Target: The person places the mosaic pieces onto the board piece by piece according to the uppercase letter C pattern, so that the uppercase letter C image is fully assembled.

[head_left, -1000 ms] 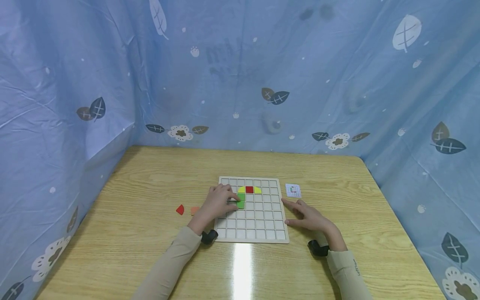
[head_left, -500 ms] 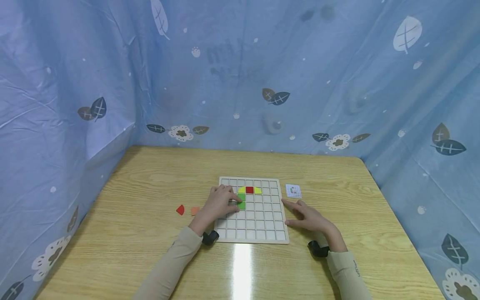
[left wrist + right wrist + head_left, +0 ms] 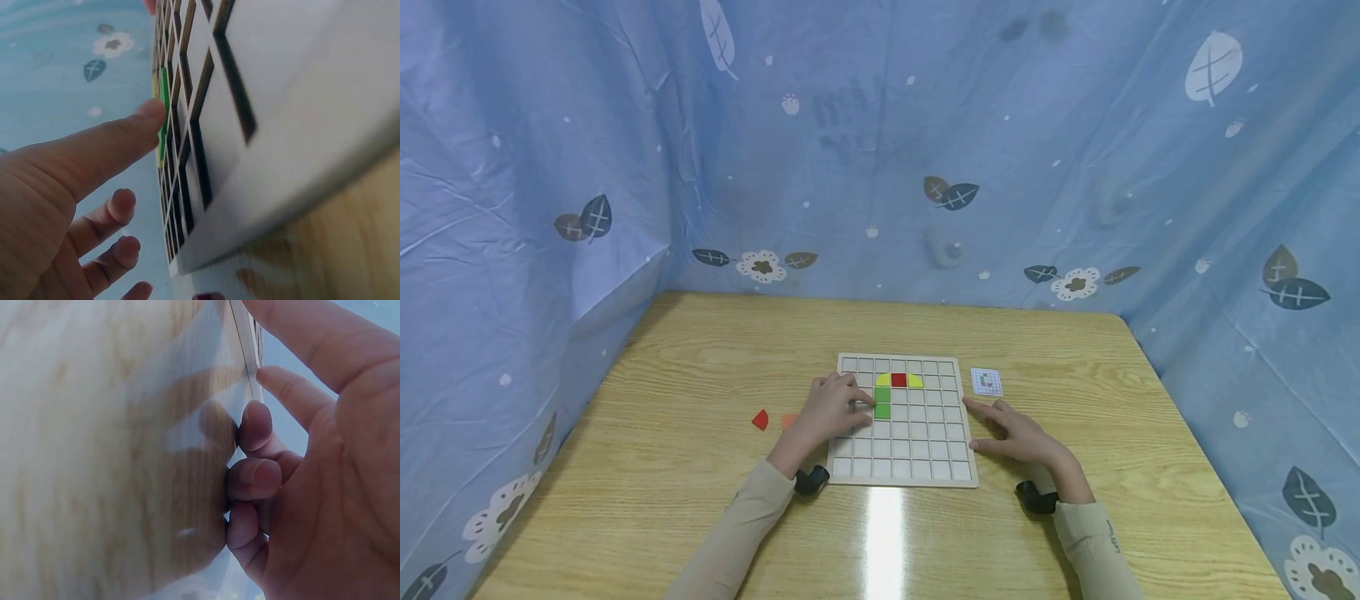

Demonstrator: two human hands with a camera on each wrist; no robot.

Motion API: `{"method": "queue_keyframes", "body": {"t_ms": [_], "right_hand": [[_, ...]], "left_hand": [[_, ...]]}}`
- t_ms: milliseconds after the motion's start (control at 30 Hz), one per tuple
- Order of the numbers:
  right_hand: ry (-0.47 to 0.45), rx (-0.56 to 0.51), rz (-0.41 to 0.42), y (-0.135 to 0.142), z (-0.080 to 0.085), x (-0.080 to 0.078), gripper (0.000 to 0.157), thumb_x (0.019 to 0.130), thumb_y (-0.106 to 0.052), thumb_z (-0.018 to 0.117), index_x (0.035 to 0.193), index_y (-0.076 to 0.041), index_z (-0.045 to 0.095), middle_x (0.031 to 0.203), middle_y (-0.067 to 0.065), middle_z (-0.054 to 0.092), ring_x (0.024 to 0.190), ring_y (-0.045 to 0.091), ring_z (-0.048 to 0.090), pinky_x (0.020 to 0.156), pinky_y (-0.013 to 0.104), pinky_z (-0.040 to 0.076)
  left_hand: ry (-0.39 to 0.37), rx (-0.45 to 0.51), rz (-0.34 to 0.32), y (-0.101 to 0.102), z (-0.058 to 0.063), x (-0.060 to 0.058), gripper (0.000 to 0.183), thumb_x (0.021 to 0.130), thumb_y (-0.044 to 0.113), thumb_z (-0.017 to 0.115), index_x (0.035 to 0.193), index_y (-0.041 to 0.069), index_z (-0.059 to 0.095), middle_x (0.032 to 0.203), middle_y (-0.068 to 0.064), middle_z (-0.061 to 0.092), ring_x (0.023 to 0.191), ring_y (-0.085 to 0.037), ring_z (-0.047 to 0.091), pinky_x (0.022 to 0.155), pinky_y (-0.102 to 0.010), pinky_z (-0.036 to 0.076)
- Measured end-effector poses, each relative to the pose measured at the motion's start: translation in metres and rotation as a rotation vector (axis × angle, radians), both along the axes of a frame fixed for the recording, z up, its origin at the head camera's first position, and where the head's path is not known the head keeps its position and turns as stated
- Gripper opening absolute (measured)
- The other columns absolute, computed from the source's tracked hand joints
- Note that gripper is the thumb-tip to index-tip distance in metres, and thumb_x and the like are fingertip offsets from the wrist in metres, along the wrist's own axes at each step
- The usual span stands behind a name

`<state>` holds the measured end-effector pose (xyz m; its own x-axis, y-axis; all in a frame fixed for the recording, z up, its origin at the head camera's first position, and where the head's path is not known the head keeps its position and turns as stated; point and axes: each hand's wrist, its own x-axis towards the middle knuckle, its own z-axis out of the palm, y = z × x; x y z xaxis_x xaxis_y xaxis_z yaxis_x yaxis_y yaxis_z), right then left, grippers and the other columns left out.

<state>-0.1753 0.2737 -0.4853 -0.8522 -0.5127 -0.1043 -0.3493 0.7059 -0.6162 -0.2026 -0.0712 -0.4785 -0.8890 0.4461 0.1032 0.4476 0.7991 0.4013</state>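
Observation:
My left hand (image 3: 829, 410) hovers over the left part of a pale grid board (image 3: 919, 450), index fingertip right at the left edge of two green squares (image 3: 882, 411). Its fingers are loosely bent and hold nothing. Above the green squares lie a yellow rounded piece (image 3: 883, 381), a red square (image 3: 898, 380) and a second yellow piece (image 3: 915, 381), in one row of cells. My right hand (image 3: 1018, 435) touches the board's right edge with index finger and thumb extended. In the right wrist view, its other fingers (image 3: 253, 479) rest loosely curled on the tabletop.
Left of the board lie a red fan-shaped piece (image 3: 761, 419) and an orange piece (image 3: 787, 422), the latter partly behind my left wrist. A small card (image 3: 987, 382) with a printed grid pattern sits beyond my right hand. A blue patterned curtain (image 3: 880, 167) surrounds the wooden table (image 3: 700, 358).
My left hand has drawn back a little to the left, off the green squares, which now show whole. The right hand has stayed still at the board's edge.

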Motion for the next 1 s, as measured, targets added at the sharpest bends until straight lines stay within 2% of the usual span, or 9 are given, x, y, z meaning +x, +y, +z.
{"method": "queue_keyframes", "body": {"t_ms": [133,467,733,1000], "right_hand": [[0.000,0.002,-0.006,0.000,-0.001,0.000,0.071,0.084,-0.039,0.066,0.144,-0.015,0.036,0.083,0.003,0.039,0.066,0.011,0.030,0.056,0.021,0.025],[0.019,-0.011,0.013,-0.001,-0.001,0.002,0.071,0.084,-0.038,0.066,0.143,-0.012,0.037,0.081,0.004,0.038,0.066,0.011,0.029,0.057,0.022,0.026],[0.012,-0.008,0.009,-0.002,-0.001,0.002,0.071,0.084,-0.038,0.066,0.143,-0.013,0.036,0.080,0.004,0.037,0.066,0.011,0.028,0.057,0.022,0.026],[0.019,0.000,0.005,-0.002,0.001,0.002,0.071,0.084,-0.037,0.066,0.143,-0.013,0.036,0.080,0.004,0.037,0.066,0.011,0.028,0.057,0.022,0.026]], "left_hand": [[-0.006,-0.008,0.018,-0.007,0.000,0.002,0.026,0.075,0.034,0.076,0.099,0.027,0.073,0.082,0.004,0.052,0.078,-0.013,0.039,0.084,-0.043,0.033],[-0.004,0.060,0.058,-0.033,0.000,0.009,0.025,0.074,0.031,0.077,0.098,0.024,0.074,0.078,0.003,0.051,0.079,-0.012,0.040,0.081,-0.043,0.031],[0.036,0.056,0.090,-0.054,-0.002,0.013,0.024,0.075,0.033,0.077,0.097,0.024,0.074,0.078,0.005,0.052,0.078,-0.012,0.043,0.085,-0.051,0.034],[0.071,0.085,0.132,-0.076,-0.003,0.017,0.025,0.076,0.036,0.075,0.097,0.023,0.073,0.078,0.003,0.053,0.074,-0.013,0.042,0.080,-0.048,0.033]]}}
